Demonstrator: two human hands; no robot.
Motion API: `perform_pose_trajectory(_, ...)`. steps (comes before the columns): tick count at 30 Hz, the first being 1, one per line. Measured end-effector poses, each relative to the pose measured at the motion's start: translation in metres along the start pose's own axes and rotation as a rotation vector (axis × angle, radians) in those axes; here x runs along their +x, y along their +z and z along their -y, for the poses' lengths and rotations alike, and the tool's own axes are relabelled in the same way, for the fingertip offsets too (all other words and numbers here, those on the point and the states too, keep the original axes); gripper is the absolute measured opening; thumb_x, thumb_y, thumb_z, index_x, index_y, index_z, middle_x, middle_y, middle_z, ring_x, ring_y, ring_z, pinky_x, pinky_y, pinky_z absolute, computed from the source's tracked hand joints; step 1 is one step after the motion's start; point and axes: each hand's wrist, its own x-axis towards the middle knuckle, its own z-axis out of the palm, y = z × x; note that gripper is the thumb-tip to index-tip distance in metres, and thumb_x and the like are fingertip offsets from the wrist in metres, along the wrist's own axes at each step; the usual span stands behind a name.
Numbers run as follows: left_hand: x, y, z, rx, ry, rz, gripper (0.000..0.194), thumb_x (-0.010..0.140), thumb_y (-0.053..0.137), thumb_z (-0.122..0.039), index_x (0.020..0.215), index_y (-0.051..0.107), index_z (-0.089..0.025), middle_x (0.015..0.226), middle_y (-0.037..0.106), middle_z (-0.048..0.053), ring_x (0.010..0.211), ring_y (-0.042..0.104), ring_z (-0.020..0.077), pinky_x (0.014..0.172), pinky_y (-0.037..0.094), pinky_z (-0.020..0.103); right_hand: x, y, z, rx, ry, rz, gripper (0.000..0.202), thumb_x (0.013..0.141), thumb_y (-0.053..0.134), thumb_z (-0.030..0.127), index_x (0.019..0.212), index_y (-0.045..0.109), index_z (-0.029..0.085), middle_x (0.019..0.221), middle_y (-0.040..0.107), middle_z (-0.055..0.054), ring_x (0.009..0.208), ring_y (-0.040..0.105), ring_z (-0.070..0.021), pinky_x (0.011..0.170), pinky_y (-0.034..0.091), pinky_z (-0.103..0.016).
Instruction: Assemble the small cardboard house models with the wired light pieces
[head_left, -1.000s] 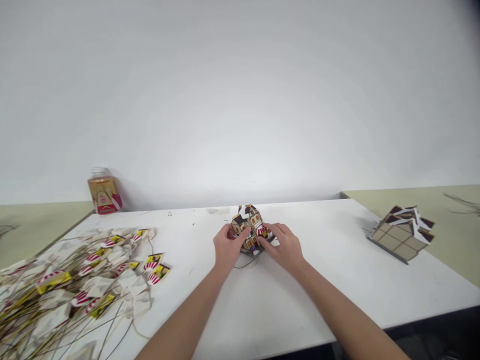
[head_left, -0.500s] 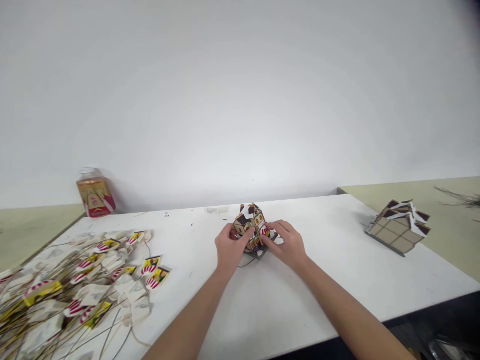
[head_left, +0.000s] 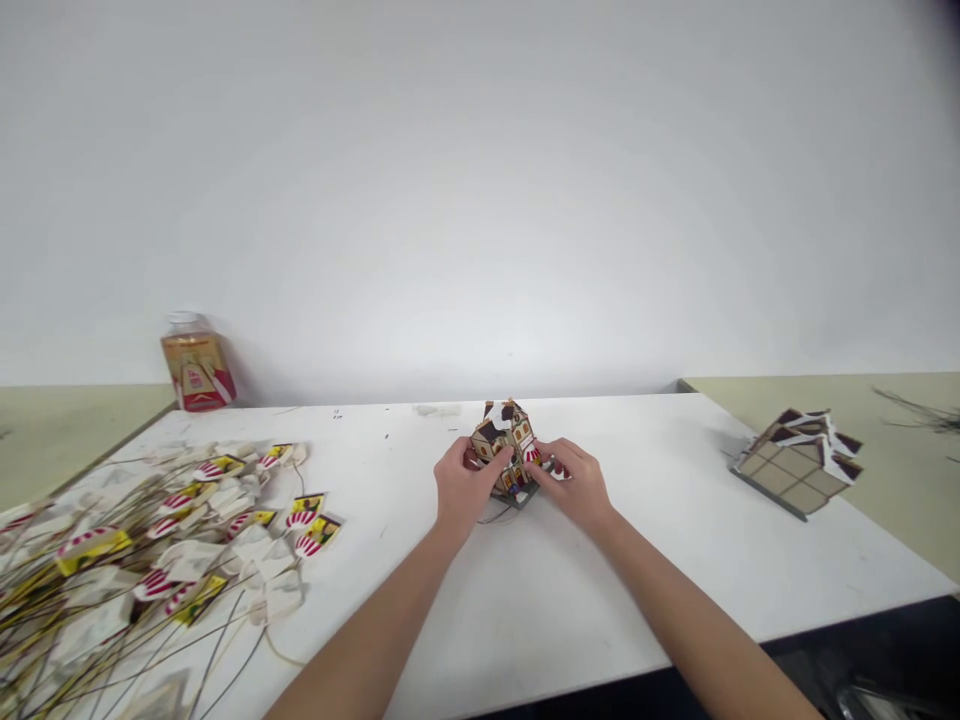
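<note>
Between my hands a small model house stands tilted toward me on the white table, with a snow-white and dark brown roof, beige walls and a grey base. My left hand grips its left side, thumb pressed on the front wall. On the other side my right hand has its thumb and fingers pinched at a red-and-white striped awning on the front. Whether the awning is fixed to the wall I cannot tell. A thin wire curls out from under the base.
On the left lies a heap of striped awning pieces with yellow panels and trailing wires. A bottle of amber liquid stands at the back left. A second model house is at the right, near dark wires on a side surface.
The view has tilted slightly. Both hands keep their hold on the house, and the right fingers have shifted a little at the awning.
</note>
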Motion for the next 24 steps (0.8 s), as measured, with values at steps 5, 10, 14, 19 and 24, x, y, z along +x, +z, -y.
perform_pose_trajectory(5, 0.0, 0.0, 0.0, 0.022, 0.017, 0.004, 0.042, 0.063, 0.072, -0.058, 0.067, 0.057, -0.019, 0.061, 0.055, -0.002, 0.056, 0.043, 0.0101, 0.052, 0.036, 0.022, 0.001, -0.003, -0.002, 0.009, 0.007, 0.018, 0.027, 0.087, 0.057, 0.04, 0.098, 0.068, 0.019, 0.075, 0.062, -0.002, 0.058, 0.05, -0.0098, 0.055, 0.044, -0.023)
perform_pose_trajectory(10, -0.001, 0.001, 0.001, 0.03, 0.063, -0.008, 0.04, 0.064, 0.072, -0.056, 0.067, 0.056, -0.019, 0.059, 0.054, -0.003, 0.055, 0.042, 0.0102, 0.051, 0.035, 0.022, -0.001, -0.001, -0.005, 0.004, 0.098, 0.002, 0.029, 0.082, 0.062, 0.045, 0.095, 0.067, 0.019, 0.076, 0.061, -0.001, 0.055, 0.048, -0.0092, 0.055, 0.044, -0.024)
perform_pose_trajectory(14, 0.0, 0.001, 0.001, 0.051, 0.118, -0.008, 0.039, 0.064, 0.071, -0.055, 0.065, 0.054, -0.019, 0.059, 0.053, -0.003, 0.053, 0.042, 0.0094, 0.052, 0.036, 0.023, -0.002, 0.003, -0.01, 0.087, 0.148, 0.012, 0.029, 0.08, 0.063, 0.047, 0.09, 0.066, 0.02, 0.071, 0.06, 0.0, 0.054, 0.048, -0.0098, 0.053, 0.043, -0.024)
perform_pose_trajectory(19, 0.001, 0.0, 0.001, 0.048, 0.12, 0.01, 0.037, 0.064, 0.071, -0.054, 0.069, 0.058, -0.019, 0.063, 0.058, -0.002, 0.054, 0.046, 0.01, 0.055, 0.037, 0.023, -0.002, 0.007, -0.012, 0.231, 0.261, 0.024, 0.032, 0.076, 0.066, 0.049, 0.084, 0.065, 0.018, 0.062, 0.055, 0.002, 0.051, 0.043, -0.0093, 0.049, 0.039, -0.023)
perform_pose_trajectory(24, 0.002, 0.0, 0.002, 0.074, 0.115, 0.019, 0.037, 0.065, 0.071, -0.054, 0.073, 0.062, -0.019, 0.066, 0.06, 0.0, 0.059, 0.048, 0.0113, 0.057, 0.039, 0.023, -0.001, 0.008, -0.01, 0.363, 0.35, 0.058, 0.033, 0.074, 0.069, 0.049, 0.081, 0.062, 0.018, 0.057, 0.047, 0.005, 0.05, 0.037, -0.0083, 0.047, 0.034, -0.022)
